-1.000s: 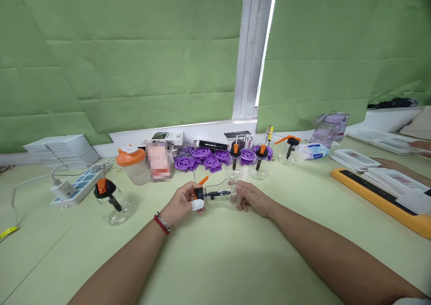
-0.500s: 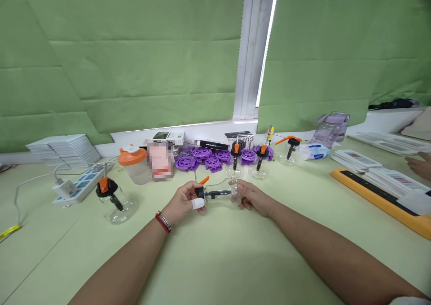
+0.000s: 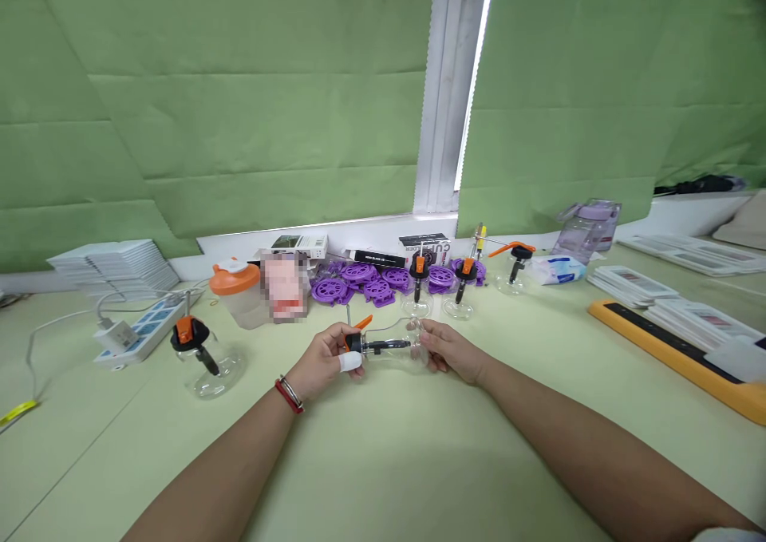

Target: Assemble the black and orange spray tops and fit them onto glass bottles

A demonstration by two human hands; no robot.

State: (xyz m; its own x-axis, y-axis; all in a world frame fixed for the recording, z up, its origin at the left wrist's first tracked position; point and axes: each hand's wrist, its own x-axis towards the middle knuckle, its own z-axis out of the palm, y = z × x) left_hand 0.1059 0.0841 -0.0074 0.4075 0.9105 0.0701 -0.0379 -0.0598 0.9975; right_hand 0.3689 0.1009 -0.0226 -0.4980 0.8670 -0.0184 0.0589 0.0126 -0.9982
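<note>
A clear glass bottle (image 3: pixel 392 358) with a black and orange top lies on its side between my hands, its base to the right. My left hand (image 3: pixel 328 356) is closed round the top, near the raised orange lever (image 3: pixel 362 323); a white wrap covers its thumb. At the base end, my right hand (image 3: pixel 446 346) grips the glass with curled fingers. A black tube runs along the inside of the bottle. Similar bottles stand upright: one (image 3: pixel 207 366) on the left, others (image 3: pixel 417 286) behind my hands, and one (image 3: pixel 515 274) with its orange lever raised.
Purple plastic parts (image 3: pixel 359 277) lie in a heap by the wall. To the left are a power strip (image 3: pixel 140 338), a stack of white pieces (image 3: pixel 111 269) and an orange-lidded cup (image 3: pixel 239 302). A yellow-orange bar (image 3: pixel 658 346) lies right, near another person's hand (image 3: pixel 745 293).
Almost nothing differs. Both hands keep hold of the bottle, which has shifted only very slightly.
</note>
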